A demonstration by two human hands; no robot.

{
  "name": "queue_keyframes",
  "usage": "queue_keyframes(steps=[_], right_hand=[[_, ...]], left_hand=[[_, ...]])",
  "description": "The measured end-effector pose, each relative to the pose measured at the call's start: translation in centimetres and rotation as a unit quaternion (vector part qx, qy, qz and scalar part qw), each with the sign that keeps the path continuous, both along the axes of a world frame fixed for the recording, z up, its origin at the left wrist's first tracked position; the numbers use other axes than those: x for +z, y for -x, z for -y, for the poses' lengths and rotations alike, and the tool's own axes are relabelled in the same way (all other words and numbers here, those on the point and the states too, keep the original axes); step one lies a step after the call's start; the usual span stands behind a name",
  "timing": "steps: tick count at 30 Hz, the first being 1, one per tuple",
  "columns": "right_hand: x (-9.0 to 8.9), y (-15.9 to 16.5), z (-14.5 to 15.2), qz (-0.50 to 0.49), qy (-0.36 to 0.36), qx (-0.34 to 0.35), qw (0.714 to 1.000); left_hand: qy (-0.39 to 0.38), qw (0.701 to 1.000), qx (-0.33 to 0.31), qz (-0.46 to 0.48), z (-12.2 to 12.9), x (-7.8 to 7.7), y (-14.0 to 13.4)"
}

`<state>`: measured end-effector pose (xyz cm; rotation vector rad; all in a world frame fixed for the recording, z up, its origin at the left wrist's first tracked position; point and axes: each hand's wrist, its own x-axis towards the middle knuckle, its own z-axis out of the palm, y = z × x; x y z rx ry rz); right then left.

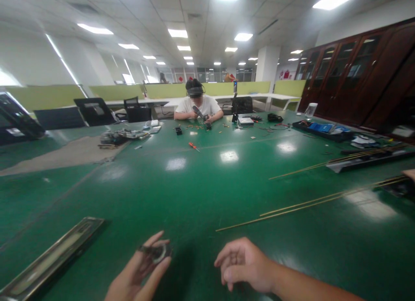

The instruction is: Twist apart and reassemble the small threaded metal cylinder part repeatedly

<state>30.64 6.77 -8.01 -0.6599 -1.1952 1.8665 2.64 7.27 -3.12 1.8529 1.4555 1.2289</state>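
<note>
My left hand [139,270] is closed on a small dark part with a round silvery ring [159,252], gripped between thumb and fingers a little above the green table. The part's exact kind is too blurred to make out. To the right, my right hand [246,266] hovers over the table with its fingers loosely curled and apart, and I see nothing in it. A long, narrow metal-framed panel [55,255] lies slanting on the table to the left of my left hand.
Thin brass-coloured rods [279,211] stretch across the green table [181,193] toward the right edge. An orange-handled screwdriver [193,146] lies farther off. Across the table a person [197,106] handles a dark tool among small parts. A black tray [320,129] holds blue items at the far right.
</note>
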Motion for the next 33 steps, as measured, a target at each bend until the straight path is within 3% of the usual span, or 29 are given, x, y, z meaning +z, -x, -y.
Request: queue_keyframes(steps=[3,6,10,15,24,33], right_hand=[[0.2,-0.1,0.1,0.009,-0.057,-0.098,0.993],[0.3,-0.2,-0.1,0.067,-0.106,-0.188,0.974],[0.0,0.0,-0.1,0.168,-0.135,-0.204,0.955],[0.0,-0.1,0.3,0.237,-0.187,-0.193,0.933],[1.7,-0.3,0.6,0.282,-0.154,-0.183,0.929],[2.6,-0.6,0.2,0.312,-0.157,-0.187,0.918]], left_hand=[[0.046,0.993,-0.102,-0.037,-1.7,0.5,-4.3],[0.028,0.982,-0.161,-0.095,-2.1,0.7,-7.7],[-0.016,0.964,-0.233,-0.125,-1.7,-0.6,-8.6],[-0.060,0.971,-0.201,-0.111,-1.8,-2.0,-7.7],[-0.029,0.974,-0.204,-0.098,-1.8,-1.5,-7.8],[-0.057,0.972,-0.205,-0.096,-1.4,-1.3,-8.1]])
